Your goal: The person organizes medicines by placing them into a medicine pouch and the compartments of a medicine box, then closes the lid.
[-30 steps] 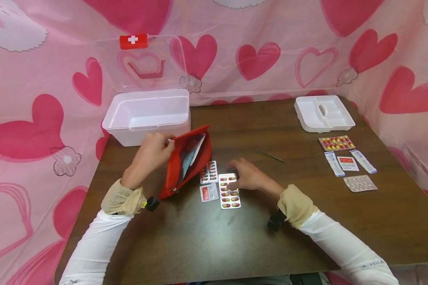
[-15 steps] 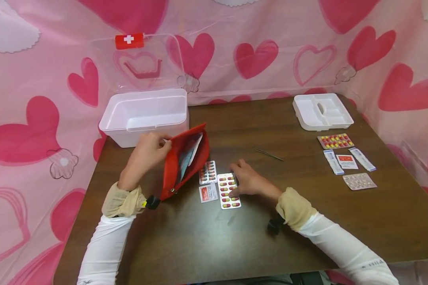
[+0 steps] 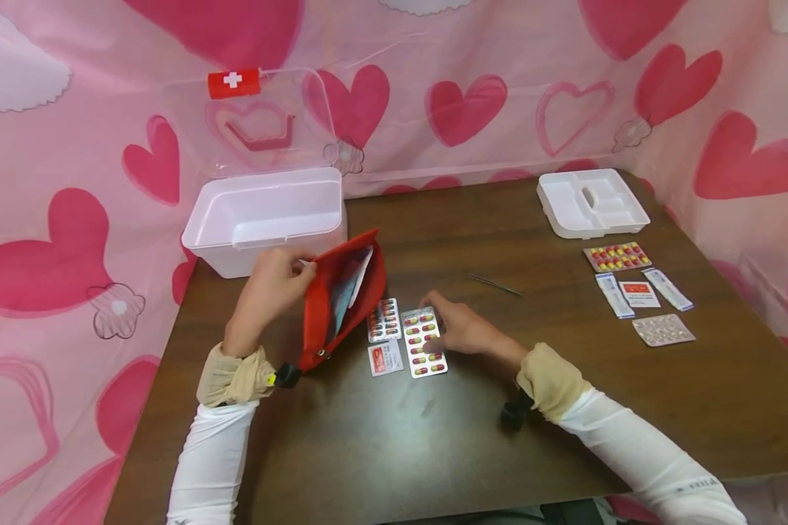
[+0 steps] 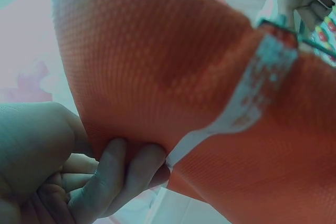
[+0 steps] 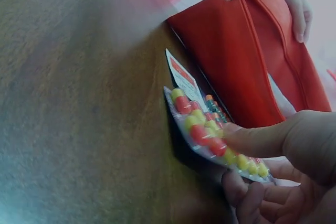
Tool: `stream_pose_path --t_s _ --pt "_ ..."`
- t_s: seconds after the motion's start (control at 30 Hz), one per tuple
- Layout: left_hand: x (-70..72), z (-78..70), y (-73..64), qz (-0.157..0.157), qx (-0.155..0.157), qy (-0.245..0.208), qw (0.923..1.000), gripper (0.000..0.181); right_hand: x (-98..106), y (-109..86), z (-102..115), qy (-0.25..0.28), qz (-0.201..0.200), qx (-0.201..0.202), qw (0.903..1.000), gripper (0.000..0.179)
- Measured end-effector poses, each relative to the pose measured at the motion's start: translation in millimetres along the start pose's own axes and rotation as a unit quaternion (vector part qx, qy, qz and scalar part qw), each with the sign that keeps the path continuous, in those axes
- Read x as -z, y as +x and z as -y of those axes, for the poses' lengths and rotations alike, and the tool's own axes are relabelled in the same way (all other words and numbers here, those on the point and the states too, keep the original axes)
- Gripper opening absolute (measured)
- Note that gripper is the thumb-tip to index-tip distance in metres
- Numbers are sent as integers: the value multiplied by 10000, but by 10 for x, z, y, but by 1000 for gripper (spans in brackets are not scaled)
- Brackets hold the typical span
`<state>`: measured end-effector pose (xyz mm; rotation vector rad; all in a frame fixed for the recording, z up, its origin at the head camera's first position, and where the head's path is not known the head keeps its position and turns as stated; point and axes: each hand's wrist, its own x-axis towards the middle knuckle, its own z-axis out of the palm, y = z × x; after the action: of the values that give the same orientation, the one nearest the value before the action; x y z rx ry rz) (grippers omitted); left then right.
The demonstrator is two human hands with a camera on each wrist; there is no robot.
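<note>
My left hand [image 3: 274, 286] grips the edge of a red zip pouch [image 3: 317, 310], its mouth spread wide with pale packets [image 3: 349, 288] inside. In the left wrist view, the fingers [image 4: 113, 174] pinch the pouch's fabric. My right hand [image 3: 462, 328] holds a blister pack of red and yellow capsules [image 3: 423, 343] by its right side, thumb on top and fingers beneath. In the right wrist view the pack [image 5: 197, 127] is tilted, one edge raised over the table. Beside it lie a blister pack of dark capsules [image 3: 384, 321] and a small red-and-white sachet [image 3: 386, 358].
A white first-aid box [image 3: 269, 219] with its clear lid up stands behind the pouch. Thin metal tweezers or a rod [image 3: 495, 285] lie right of centre. At right are a white divided tray [image 3: 591, 204], another capsule pack [image 3: 617, 257], several sachets [image 3: 640, 294] and a silver blister pack [image 3: 663, 330].
My right hand has taken hold of the red and yellow capsule pack and tipped it up slightly from the table. The left hand keeps holding the pouch in about the same place.
</note>
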<state>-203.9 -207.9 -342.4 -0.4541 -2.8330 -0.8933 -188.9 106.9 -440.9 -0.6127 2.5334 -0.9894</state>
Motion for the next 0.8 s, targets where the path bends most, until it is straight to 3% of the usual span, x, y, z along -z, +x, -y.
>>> stream_pose_path --t_s 0.27,0.43,0.67,0.8 --pt "-12 26 -32 -25 191 -169 9997 25 -23 40 -45 620 -141 68 9980 49" --pt "-16 45 -36 -73 198 -230 9995 25 -15 67 -59 1048 -229 -99 9942 55" --pt "-8 55 -35 -49 252 -194 9995 28 -7 99 -69 1824 -269 -513 9815 28" --pt "-15 62 -25 -65 259 -196 9995 28 13 111 -54 2164 -290 -652 9737 26"
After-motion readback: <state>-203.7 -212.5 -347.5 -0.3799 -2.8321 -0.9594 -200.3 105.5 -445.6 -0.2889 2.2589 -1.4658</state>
